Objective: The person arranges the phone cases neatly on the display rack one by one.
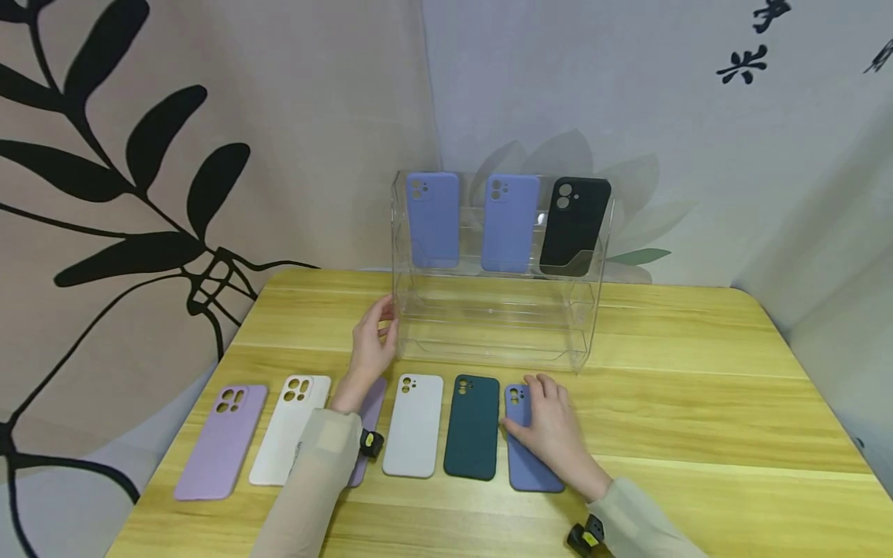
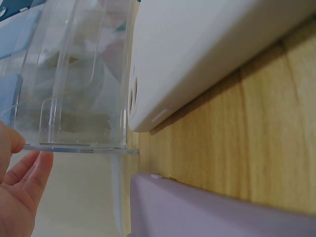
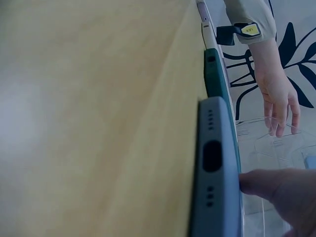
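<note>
A clear acrylic display rack [image 1: 488, 310] stands at the back of the wooden table. My left hand [image 1: 373, 341] is at its left side; in the left wrist view the thumb [image 2: 15, 140] lies on one side of the clear side panel and the fingers on the other, pinching it. My right hand [image 1: 554, 422] reaches over a blue-purple phone case [image 1: 530, 465] lying on the table, holding it with the thumb at its left edge and the fingers toward the upper right. In the right wrist view the thumb [image 3: 266, 182] meets the case; the other fingers are mostly hidden.
Two lilac-blue cases [image 1: 434, 232] and a black case [image 1: 575, 225] lean on the rack's upper tier. Left of my right hand lie a dark green case [image 1: 472, 434], white cases [image 1: 413, 434], a purple case [image 1: 222, 449] and another partly hidden by my left arm. Curtains hang behind.
</note>
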Available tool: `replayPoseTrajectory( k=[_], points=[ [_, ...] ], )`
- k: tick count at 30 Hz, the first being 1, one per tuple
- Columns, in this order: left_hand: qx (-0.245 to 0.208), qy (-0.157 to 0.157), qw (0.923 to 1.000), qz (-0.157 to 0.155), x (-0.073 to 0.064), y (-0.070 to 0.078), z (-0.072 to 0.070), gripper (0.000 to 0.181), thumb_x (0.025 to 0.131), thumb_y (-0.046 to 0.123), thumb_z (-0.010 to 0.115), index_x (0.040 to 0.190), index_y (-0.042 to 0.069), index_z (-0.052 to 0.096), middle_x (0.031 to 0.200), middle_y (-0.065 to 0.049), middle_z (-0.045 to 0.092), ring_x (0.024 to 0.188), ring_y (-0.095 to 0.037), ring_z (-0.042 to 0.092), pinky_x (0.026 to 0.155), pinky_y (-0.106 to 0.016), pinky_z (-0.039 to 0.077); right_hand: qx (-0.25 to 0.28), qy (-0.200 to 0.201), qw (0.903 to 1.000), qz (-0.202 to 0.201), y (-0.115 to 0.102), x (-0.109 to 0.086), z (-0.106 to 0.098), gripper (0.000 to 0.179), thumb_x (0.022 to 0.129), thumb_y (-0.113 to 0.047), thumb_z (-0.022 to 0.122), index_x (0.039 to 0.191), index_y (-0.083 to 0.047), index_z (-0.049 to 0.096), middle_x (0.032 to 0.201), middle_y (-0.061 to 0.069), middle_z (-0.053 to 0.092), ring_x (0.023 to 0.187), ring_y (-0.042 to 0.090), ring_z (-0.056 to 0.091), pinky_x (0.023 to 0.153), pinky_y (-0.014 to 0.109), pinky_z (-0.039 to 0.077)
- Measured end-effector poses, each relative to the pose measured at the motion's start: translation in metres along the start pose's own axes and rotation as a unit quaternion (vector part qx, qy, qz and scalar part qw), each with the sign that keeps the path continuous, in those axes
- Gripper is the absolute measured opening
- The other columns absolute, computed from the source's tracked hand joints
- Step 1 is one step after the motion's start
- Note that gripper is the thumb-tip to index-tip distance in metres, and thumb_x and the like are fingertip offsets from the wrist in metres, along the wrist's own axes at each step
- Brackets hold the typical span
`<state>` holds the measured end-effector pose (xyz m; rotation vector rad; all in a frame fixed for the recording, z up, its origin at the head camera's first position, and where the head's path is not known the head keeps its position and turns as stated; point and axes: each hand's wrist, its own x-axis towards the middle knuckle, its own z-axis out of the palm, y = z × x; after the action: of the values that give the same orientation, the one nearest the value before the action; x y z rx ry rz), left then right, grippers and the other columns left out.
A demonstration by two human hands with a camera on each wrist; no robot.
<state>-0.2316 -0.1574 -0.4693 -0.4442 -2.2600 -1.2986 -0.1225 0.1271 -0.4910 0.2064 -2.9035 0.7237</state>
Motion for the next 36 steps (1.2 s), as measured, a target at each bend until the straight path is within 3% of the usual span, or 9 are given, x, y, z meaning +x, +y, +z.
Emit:
replayPoseTrajectory(
  k=[10, 17, 28, 36],
  points=[
    [0.002, -0.001, 1.0, 0.001, 0.0, 0.0, 0.0, 0.039, 0.085, -0.014, 0.055, 0.123, -0.012, 0.048, 0.102, -0.028, 0.059, 0.092, -0.039, 0.061, 0.07, -0.04, 0.059, -0.023, -0.041, 0.9982, 0.037, -0.008, 0.006, -0.001, 0.073, 0.067, -0.037, 0.08, 0.123, 0.003, 0.053, 0.122, 0.022, 0.05, 0.107, 0.04, 0.042, 0.07, 0.055, 0.048],
    [0.002, 0.0, 1.0, 0.003, 0.0, -0.001, 0.001, 0.039, 0.085, -0.014, 0.055, 0.124, -0.011, 0.048, 0.102, -0.028, 0.059, 0.092, -0.038, 0.061, 0.071, -0.038, 0.059, -0.017, -0.057, 0.9975, 0.039, -0.011, 0.008, -0.002, 0.07, 0.065, -0.032, 0.078, 0.121, 0.004, 0.054, 0.12, 0.022, 0.05, 0.108, 0.042, 0.04, 0.068, 0.058, 0.046],
    [0.006, -0.003, 1.0, 0.007, 0.0, -0.003, 0.001, 0.039, 0.085, -0.013, 0.055, 0.124, -0.011, 0.048, 0.103, -0.027, 0.059, 0.092, -0.038, 0.061, 0.07, -0.038, 0.059, 0.003, -0.055, 0.998, 0.032, -0.008, 0.006, -0.007, 0.07, 0.062, -0.025, 0.075, 0.122, 0.004, 0.052, 0.123, 0.022, 0.048, 0.112, 0.042, 0.039, 0.07, 0.058, 0.045],
    [0.005, -0.005, 0.9999, 0.007, 0.0, -0.002, 0.0, 0.039, 0.085, -0.014, 0.054, 0.124, -0.012, 0.048, 0.103, -0.027, 0.059, 0.092, -0.038, 0.061, 0.07, -0.038, 0.059, 0.025, -0.01, 0.9996, 0.013, -0.008, 0.007, -0.017, 0.072, 0.06, -0.022, 0.074, 0.124, 0.003, 0.052, 0.128, 0.022, 0.046, 0.111, 0.04, 0.04, 0.069, 0.054, 0.045]
  ],
)
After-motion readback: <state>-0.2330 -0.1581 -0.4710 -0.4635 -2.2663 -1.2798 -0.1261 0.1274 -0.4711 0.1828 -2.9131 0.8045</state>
